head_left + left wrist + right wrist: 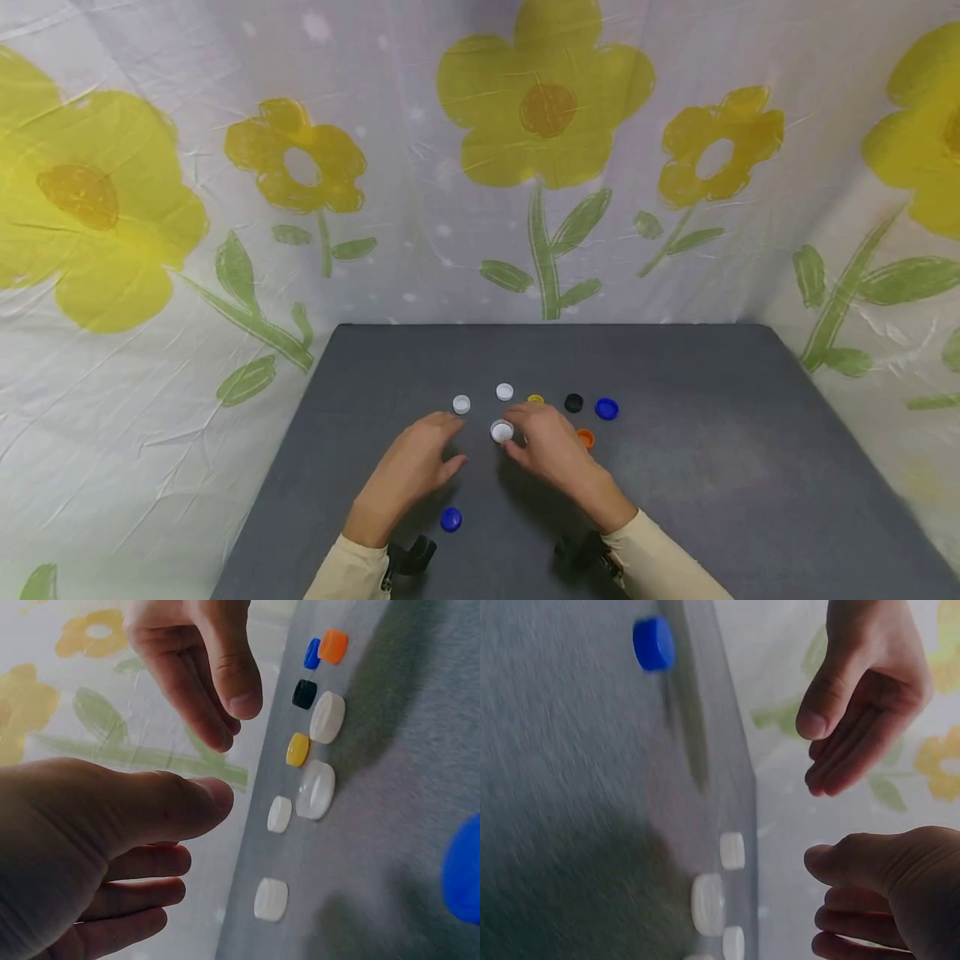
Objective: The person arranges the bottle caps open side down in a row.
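Observation:
Both hands hover over a dark grey table with their fingers loosely bent and nothing held. My left hand [411, 468] is nearest to a small white bottle cap [461, 404] beyond its fingertips. A blue bottle cap [451, 519] lies on the near side, by the left wrist. My right hand [553, 450] is above a larger white cap [502, 431], which shows beside its thumb. Another large white cap [328, 718], seen in the left wrist view, is hidden under the right hand in the head view. An orange cap [586, 438] lies just right of that hand.
Farther back on the table [712, 500] lie a small white cap [505, 392], a partly hidden yellow cap [535, 399], a black cap [573, 402] and a second blue cap [607, 408]. A flower-printed curtain [420, 250] hangs behind the table's far edge.

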Motion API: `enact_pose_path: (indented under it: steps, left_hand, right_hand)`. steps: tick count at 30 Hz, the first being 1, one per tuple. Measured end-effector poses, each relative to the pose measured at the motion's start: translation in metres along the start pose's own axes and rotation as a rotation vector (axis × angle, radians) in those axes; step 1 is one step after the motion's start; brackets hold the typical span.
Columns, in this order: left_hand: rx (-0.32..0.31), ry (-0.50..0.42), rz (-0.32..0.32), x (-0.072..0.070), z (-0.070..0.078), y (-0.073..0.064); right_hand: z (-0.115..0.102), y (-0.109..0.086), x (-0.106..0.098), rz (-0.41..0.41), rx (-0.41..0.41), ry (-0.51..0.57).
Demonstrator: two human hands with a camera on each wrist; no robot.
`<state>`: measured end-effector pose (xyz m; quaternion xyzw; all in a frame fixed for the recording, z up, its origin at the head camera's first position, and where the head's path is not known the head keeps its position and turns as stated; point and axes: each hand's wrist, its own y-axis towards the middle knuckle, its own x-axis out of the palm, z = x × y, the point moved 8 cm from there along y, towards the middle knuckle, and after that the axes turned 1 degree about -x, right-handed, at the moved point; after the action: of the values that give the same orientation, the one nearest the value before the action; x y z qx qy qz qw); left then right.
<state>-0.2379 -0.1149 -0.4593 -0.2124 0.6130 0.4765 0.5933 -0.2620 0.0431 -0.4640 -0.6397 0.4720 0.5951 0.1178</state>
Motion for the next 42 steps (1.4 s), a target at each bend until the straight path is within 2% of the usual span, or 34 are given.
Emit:
enact_pose_path:
  steps: [9, 17, 24, 29, 36, 42]
  left_hand:
    - [0.040, 0.014, -0.068, 0.017, 0.005, 0.034]
    - [0.010, -0.012, -0.155, 0.045, 0.005, 0.052]
    - [-0.004, 0.022, -0.192, 0.066, 0.004, 0.058]
    - [-0.016, 0.025, -0.207, 0.076, 0.004, 0.059]
    - [-0.024, 0.064, -0.200, 0.084, 0.004, 0.060]
    - [-0.009, 0.085, -0.171, 0.085, 0.004, 0.061]
  right_hand:
    - [0.016, 0.007, -0.001, -0.025, 0.035, -0.013]
    - [0.024, 0.007, 0.014, -0.068, 0.039, -0.019]
    - [0.029, 0.007, 0.028, -0.056, 0.019, -0.057]
    - [0.032, 0.006, 0.037, -0.069, 0.020, -0.063]
    - [0.033, 0.007, 0.046, -0.089, 0.013, -0.127]
    - [0.034, 0.007, 0.048, -0.072, 0.003, -0.141]
